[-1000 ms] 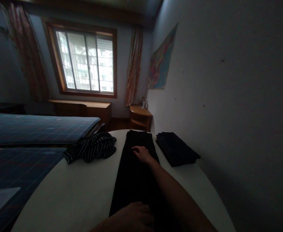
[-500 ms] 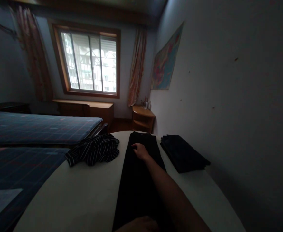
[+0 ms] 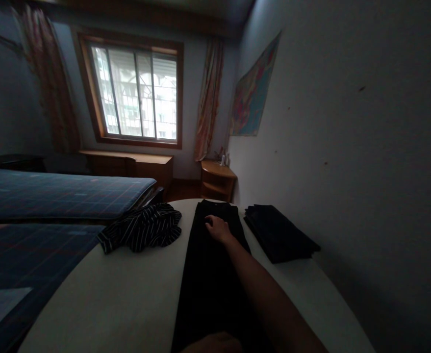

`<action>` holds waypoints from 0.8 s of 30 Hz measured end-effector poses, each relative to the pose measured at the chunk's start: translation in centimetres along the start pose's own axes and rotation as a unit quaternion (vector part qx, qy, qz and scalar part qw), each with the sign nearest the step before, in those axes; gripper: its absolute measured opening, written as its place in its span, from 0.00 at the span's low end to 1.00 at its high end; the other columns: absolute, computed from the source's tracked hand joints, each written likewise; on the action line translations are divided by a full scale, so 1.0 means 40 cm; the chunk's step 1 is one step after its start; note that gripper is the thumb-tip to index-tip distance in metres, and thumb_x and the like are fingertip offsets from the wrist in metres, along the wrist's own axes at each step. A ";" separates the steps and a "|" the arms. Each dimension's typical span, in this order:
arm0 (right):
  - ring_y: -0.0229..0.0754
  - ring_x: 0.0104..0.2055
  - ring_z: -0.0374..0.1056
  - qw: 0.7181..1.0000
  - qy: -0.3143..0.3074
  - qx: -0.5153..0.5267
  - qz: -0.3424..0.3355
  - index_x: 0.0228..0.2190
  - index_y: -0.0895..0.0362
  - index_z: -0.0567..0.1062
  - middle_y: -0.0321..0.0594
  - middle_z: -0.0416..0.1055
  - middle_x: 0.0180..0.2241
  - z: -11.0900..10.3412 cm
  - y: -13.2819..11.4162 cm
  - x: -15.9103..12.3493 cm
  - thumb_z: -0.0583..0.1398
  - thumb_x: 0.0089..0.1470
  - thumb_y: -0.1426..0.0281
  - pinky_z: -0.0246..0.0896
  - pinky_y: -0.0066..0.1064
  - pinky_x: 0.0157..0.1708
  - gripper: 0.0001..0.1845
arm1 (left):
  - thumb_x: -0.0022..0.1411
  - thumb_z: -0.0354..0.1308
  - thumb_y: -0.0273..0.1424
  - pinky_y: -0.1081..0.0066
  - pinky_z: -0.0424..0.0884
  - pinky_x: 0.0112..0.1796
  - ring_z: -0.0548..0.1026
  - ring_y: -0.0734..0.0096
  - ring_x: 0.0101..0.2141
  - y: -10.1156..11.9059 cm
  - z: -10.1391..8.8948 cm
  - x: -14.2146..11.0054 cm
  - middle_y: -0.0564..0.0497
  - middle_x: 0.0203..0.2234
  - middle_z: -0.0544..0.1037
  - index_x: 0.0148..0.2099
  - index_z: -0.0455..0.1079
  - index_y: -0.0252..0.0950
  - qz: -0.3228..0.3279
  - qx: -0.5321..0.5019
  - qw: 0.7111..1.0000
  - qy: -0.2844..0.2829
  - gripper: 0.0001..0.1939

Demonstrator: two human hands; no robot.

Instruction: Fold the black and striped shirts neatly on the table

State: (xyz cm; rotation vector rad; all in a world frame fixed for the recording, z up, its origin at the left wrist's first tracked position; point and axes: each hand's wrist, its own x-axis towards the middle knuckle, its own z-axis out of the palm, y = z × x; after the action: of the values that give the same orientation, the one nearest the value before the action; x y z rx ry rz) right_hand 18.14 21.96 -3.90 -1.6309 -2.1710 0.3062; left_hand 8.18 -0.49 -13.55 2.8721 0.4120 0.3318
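Note:
A long black garment (image 3: 204,279), like trousers, lies stretched out flat along a white surface (image 3: 123,299), running away from me. My right hand (image 3: 218,228) rests on its far end with the fingers laid flat and open, the arm stretched out over the cloth. Only a sliver of my left hand (image 3: 212,343) shows at the bottom edge, lying on the near end of the garment; its fingers are out of the picture.
A crumpled dark striped garment (image 3: 141,228) lies left of the black one. A folded dark pile (image 3: 279,238) sits to the right, close to the wall. A blue checked bed (image 3: 53,193) stands at left. A wooden corner shelf (image 3: 217,179) and a window are beyond.
My right hand has slid a little farther up the black garment. My left hand has dropped almost out of the picture as the view lifted.

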 end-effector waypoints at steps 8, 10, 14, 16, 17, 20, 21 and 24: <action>0.37 0.44 0.74 0.990 -0.096 0.009 -0.106 0.44 0.55 0.78 0.36 0.79 0.41 -0.109 0.128 -0.067 0.52 0.47 0.86 0.64 0.26 0.45 0.27 | 0.72 0.52 0.35 0.75 0.68 0.41 0.77 0.74 0.43 0.077 -0.106 0.010 0.55 0.47 0.80 0.58 0.62 0.41 0.030 0.033 0.999 0.001 0.15; 0.37 0.43 0.74 0.984 -0.115 0.005 -0.133 0.44 0.55 0.79 0.37 0.79 0.41 -0.128 0.156 -0.085 0.52 0.46 0.86 0.64 0.26 0.45 0.28 | 0.72 0.53 0.34 0.75 0.68 0.40 0.77 0.74 0.44 0.091 -0.117 0.012 0.56 0.50 0.78 0.59 0.62 0.43 0.037 0.033 0.999 0.003 0.16; 0.42 0.47 0.72 0.978 -0.123 -0.024 -0.168 0.44 0.56 0.80 0.41 0.78 0.43 -0.137 0.180 -0.116 0.57 0.49 0.80 0.63 0.32 0.50 0.21 | 0.68 0.59 0.31 0.75 0.70 0.37 0.78 0.74 0.41 0.102 -0.118 0.012 0.55 0.46 0.80 0.53 0.67 0.42 0.046 0.039 0.998 0.001 0.12; 0.45 0.49 0.69 0.976 -0.114 -0.042 -0.180 0.43 0.56 0.80 0.43 0.76 0.44 -0.136 0.179 -0.129 0.59 0.51 0.78 0.61 0.35 0.52 0.17 | 0.66 0.61 0.32 0.75 0.70 0.36 0.79 0.75 0.38 0.104 -0.115 0.011 0.55 0.43 0.81 0.50 0.69 0.41 0.047 0.042 0.998 0.003 0.10; 0.46 0.50 0.68 0.975 -0.111 -0.049 -0.185 0.41 0.56 0.80 0.44 0.76 0.44 -0.136 0.176 -0.134 0.60 0.51 0.77 0.61 0.36 0.52 0.16 | 0.66 0.61 0.32 0.75 0.70 0.35 0.79 0.75 0.38 0.105 -0.114 0.010 0.55 0.43 0.81 0.48 0.70 0.41 0.049 0.044 0.998 0.004 0.09; 0.46 0.50 0.67 0.973 -0.104 -0.065 -0.195 0.38 0.57 0.79 0.44 0.75 0.44 -0.141 0.163 -0.142 0.61 0.51 0.78 0.60 0.35 0.52 0.12 | 0.68 0.59 0.34 0.76 0.70 0.35 0.79 0.76 0.37 0.105 -0.110 0.007 0.55 0.45 0.80 0.50 0.69 0.41 0.050 0.044 0.998 0.013 0.10; 0.45 0.49 0.67 0.973 -0.101 -0.068 -0.195 0.39 0.57 0.79 0.44 0.75 0.43 -0.144 0.158 -0.143 0.61 0.51 0.78 0.60 0.34 0.52 0.12 | 0.68 0.58 0.33 0.76 0.70 0.35 0.79 0.77 0.38 0.104 -0.110 0.006 0.55 0.46 0.80 0.52 0.68 0.40 0.050 0.038 0.998 0.017 0.11; 0.44 0.50 0.66 0.978 -0.078 -0.073 -0.181 0.42 0.58 0.76 0.44 0.74 0.43 -0.148 0.140 -0.140 0.58 0.56 0.78 0.59 0.34 0.52 0.13 | 0.69 0.57 0.34 0.78 0.70 0.37 0.79 0.76 0.40 0.099 -0.115 0.002 0.53 0.48 0.79 0.55 0.65 0.39 0.055 0.015 0.998 0.025 0.14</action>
State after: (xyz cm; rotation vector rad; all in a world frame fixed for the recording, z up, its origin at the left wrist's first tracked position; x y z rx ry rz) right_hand 26.93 17.85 -1.93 -1.2797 -2.6080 0.1733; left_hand 8.08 -3.32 -8.18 2.9267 0.2701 0.4209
